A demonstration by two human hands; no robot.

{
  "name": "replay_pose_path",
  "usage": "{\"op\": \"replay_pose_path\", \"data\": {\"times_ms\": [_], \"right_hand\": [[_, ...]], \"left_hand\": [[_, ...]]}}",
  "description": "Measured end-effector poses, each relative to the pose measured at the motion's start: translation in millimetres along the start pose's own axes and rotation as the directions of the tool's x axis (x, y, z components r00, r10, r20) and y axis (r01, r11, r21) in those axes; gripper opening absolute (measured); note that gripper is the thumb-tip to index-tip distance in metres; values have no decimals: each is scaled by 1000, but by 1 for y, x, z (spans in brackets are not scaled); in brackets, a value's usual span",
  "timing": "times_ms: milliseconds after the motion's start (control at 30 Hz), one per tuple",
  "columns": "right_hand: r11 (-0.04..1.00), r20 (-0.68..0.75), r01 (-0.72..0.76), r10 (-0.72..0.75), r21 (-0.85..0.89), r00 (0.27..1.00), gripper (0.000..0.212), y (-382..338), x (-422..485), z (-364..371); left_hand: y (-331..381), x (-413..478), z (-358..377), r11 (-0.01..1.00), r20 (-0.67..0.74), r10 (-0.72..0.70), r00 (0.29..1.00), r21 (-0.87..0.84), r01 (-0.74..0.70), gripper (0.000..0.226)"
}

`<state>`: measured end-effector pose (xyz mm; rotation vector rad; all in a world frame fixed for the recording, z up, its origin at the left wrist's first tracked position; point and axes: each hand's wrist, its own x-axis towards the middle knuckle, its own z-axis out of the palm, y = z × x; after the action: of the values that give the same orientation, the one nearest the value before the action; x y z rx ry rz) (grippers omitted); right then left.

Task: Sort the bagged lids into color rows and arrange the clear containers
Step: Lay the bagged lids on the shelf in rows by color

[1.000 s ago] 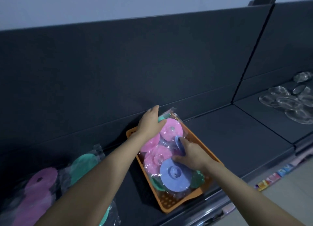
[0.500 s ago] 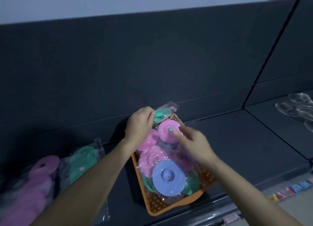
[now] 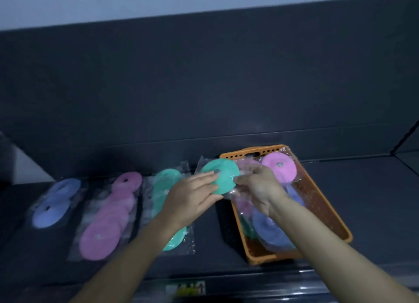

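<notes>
Head view; we record: dark shelf (image 3: 374, 200), bearing everything. Orange perforated basket (image 3: 328, 214) at right, bagged pink and blue lids inside. Pink row (image 3: 106, 223), green row (image 3: 163, 184) and blue row (image 3: 54, 205) lie to its left. Left hand (image 3: 192, 200) has fingers nearly straight across the green bagged lid (image 3: 223, 178), thumb under its edge. Right hand (image 3: 258, 187) pinches its wrapper with curled fingers. We place this lid between green row and basket.

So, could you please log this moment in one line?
left hand, right hand: grip green bagged lid | between green row and orange basket | also laid: blue row, pink row
</notes>
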<state>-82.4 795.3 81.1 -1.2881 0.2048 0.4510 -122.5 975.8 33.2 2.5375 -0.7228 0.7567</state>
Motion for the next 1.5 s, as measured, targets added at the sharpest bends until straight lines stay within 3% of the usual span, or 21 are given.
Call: {"op": "replay_pose_path", "data": {"times_ms": [133, 333, 433, 533, 633, 733, 833, 900, 1133, 1267, 1367, 1500], "right_hand": [[979, -8, 23, -25, -202, 1000, 26, 26, -8, 32], [921, 63, -18, 46, -389, 997, 24, 81, -16, 59], [897, 97, -99, 155, -431, 983, 21, 109, -17, 67], [847, 71, -128, 191, -516, 979, 23, 135, -9, 74], [683, 112, 96, -21, -724, 993, 35, 149, -6, 75], [435, 332, 335, -85, -836, 939, 81, 151, -11, 73], [82, 438, 438, -21, -895, 899, 82, 154, -14, 74], [2, 433, 433, -21, -901, 901, 79, 156, -12, 76], [-8, 430, 430, -49, -903, 901, 72, 154, -14, 77], [45, 446, 452, -107, -891, 889, 66, 134, -20, 69], [56, 444, 471, -248, -881, 861, 58, 101, -18, 62], [72, 347, 402, -385, -913, 856, 50, 53, -6, 35]], "left_hand": [[-10, -46, -21, 914, -60, -404, 913, -76, 399, 39], [-31, -107, -38, 732, -56, -681, 730, -99, 674, 26], [-33, -126, -40, 660, 72, -733, 677, -167, 732, 31], [-34, -139, -36, 653, 209, -713, 669, -152, 742, 42], [-36, -150, -27, 684, 414, -658, 629, -23, 729, 69], [-36, -154, -25, 714, 538, -628, 562, 113, 691, 80], [-39, -152, -26, 723, 548, -624, 558, 132, 678, 81], [-43, -149, -26, 721, 556, -630, 543, 157, 675, 82], [-45, -136, -30, 732, 556, -633, 539, 204, 650, 75], [-42, -121, -31, 747, 484, -628, 610, 153, 647, 74], [-38, -98, -29, 763, 433, -600, 673, 56, 644, 71], [-23, -59, -19, 796, 393, -544, 742, -37, 604, 64]]}}
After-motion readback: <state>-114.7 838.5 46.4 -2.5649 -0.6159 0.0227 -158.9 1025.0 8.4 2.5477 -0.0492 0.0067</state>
